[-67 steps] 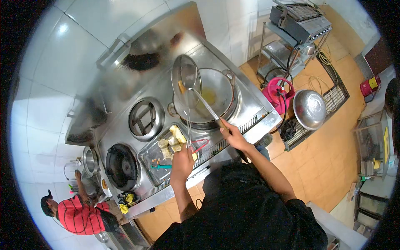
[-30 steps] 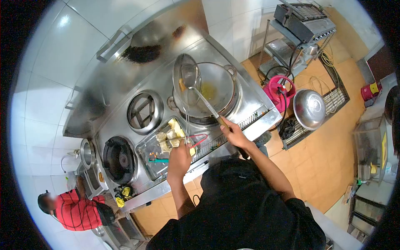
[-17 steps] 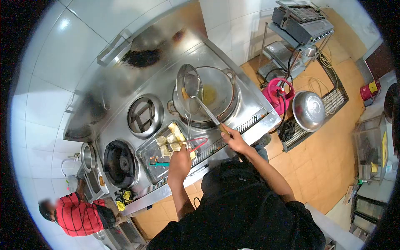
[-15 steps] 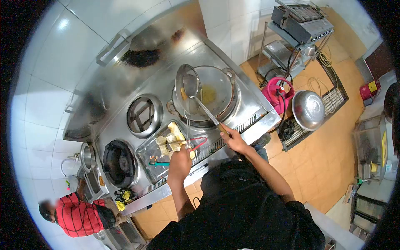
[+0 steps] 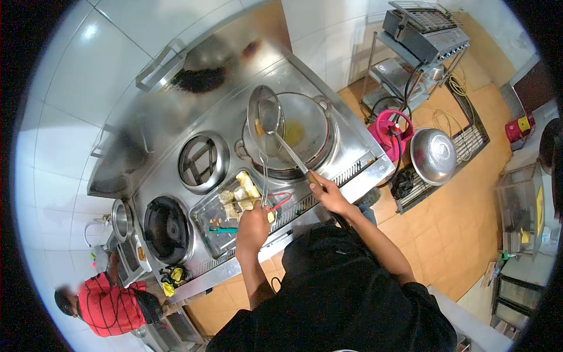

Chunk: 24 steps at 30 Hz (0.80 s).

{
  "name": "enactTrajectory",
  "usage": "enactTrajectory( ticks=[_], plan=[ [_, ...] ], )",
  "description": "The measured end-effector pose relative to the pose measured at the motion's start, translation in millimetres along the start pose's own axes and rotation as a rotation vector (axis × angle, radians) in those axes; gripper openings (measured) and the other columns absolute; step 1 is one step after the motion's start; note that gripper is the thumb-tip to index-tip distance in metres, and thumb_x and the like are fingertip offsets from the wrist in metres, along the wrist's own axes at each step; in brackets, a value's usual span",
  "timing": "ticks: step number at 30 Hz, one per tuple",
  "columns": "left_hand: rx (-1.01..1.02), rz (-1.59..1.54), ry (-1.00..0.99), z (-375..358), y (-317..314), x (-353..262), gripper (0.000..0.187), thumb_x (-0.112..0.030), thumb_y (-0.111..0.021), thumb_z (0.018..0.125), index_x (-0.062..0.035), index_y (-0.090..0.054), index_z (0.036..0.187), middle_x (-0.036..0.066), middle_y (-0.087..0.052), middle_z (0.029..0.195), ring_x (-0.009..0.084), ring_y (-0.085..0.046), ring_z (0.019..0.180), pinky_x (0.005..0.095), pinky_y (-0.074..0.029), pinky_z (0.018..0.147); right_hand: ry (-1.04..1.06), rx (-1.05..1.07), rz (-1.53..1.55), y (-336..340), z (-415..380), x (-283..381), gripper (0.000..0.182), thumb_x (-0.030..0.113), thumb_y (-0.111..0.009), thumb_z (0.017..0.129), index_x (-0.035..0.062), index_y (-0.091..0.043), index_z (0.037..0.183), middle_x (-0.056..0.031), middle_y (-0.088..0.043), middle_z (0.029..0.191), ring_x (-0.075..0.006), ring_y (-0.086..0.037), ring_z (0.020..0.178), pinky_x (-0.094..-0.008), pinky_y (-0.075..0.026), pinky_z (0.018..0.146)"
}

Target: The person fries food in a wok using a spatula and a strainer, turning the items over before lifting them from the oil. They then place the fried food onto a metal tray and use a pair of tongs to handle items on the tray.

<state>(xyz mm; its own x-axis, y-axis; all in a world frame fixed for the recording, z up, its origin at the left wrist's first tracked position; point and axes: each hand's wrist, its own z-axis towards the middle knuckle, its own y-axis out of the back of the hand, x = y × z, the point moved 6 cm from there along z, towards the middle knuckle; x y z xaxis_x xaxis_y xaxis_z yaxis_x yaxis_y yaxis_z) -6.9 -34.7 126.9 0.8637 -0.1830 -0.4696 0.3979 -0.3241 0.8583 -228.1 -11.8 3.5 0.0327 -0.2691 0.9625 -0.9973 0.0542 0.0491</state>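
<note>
My right hand (image 5: 329, 195) is closed round the wooden handle of a metal strainer ladle (image 5: 270, 100), whose round bowl is tilted over the left side of a wide wok (image 5: 314, 117). Yellowish oil (image 5: 295, 134) lies at the wok's bottom. In the strainer sits a small brown piece of food (image 5: 258, 127). Thin metal tongs (image 5: 265, 179) are gripped in my left hand (image 5: 253, 227), their tips up at the strainer bowl. Below them, a clear tray (image 5: 203, 219) holds several pale, wrapped-looking pieces (image 5: 248, 184), a teal-handled tool (image 5: 224, 230) and a red-handled one (image 5: 282, 202).
Left of the wok are a bare burner ring (image 5: 203, 162) and a blackened burner (image 5: 167, 229). A person in a red shirt (image 5: 111, 305) stands at the far left. On the right floor are a pink gas cylinder (image 5: 384, 138), a metal bowl (image 5: 434, 155) and a grill on a stand (image 5: 425, 35).
The strainer ladle has risen slightly, away from me, and the tongs' tips stay at its bowl. Both hands keep their holds, nearly in place.
</note>
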Motion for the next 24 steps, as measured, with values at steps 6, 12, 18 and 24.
enactTrajectory(
  ticks=[6,12,18,24],
  plan=[
    [0.026,0.018,0.064,-5,7,-6,0.026,-0.018,-0.051,0.097,0.0067,-0.059,0.101,0.034,-0.061,0.078,0.0528,-0.06,0.079,0.0573,-0.047,0.069,-0.061,0.017,0.013,-5,-2,-11,0.052,0.021,-0.053,0.099,-0.0025,-0.04,0.144,-0.0214,-0.052,0.14,-0.0276,-0.046,0.132,-0.0331,-0.033,0.11],
    [-0.102,0.041,-0.013,-3,19,-9,0.028,-0.021,-0.05,0.098,0.0057,-0.057,0.099,0.032,-0.061,0.073,0.0509,-0.061,0.073,0.0569,-0.047,0.067,0.023,0.002,0.066,-2,2,24,0.053,0.021,-0.053,0.099,-0.0014,-0.038,0.145,-0.0213,-0.053,0.139,-0.0249,-0.048,0.129,-0.0332,-0.035,0.109],
    [-0.017,0.076,-0.006,-1,8,-6,0.029,-0.022,-0.05,0.097,0.0062,-0.058,0.099,0.032,-0.062,0.076,0.0506,-0.061,0.076,0.0569,-0.047,0.069,-0.027,0.002,-0.003,-2,1,-8,0.052,0.021,-0.054,0.099,-0.0016,-0.04,0.144,-0.0219,-0.054,0.137,-0.0249,-0.049,0.128,-0.0328,-0.034,0.109],
    [-0.004,0.058,0.033,-3,7,-2,0.028,-0.021,-0.05,0.098,0.0051,-0.058,0.099,0.032,-0.062,0.077,0.0504,-0.061,0.076,0.057,-0.047,0.07,0.022,-0.01,0.017,-3,1,-3,0.052,0.022,-0.053,0.099,-0.0018,-0.04,0.144,-0.0209,-0.053,0.139,-0.0258,-0.048,0.13,-0.0328,-0.033,0.109]
  ],
)
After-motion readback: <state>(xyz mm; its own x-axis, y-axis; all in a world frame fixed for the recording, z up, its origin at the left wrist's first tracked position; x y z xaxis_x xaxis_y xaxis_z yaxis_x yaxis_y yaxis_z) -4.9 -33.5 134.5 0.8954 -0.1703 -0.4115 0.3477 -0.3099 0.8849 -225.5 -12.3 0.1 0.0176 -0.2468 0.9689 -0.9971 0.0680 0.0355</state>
